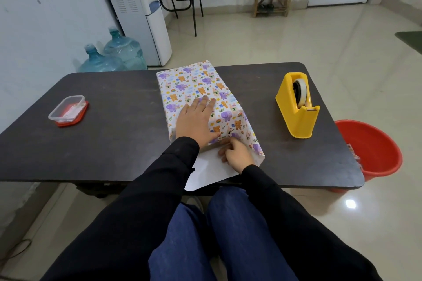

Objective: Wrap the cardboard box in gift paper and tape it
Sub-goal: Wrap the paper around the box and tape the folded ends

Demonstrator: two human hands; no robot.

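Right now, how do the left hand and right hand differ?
The left hand lies flat with straight fingers on top of the box; the right hand curls its fingers on the gift paper fold at the near end. The left hand reaches farther from the person than the right hand. Both touch the paper.

Table-side extras
Clear plastic container (67,107) on a red lid (84,110) on the dark table (114,143); red plastic bucket (374,150) on the floor (251,36).
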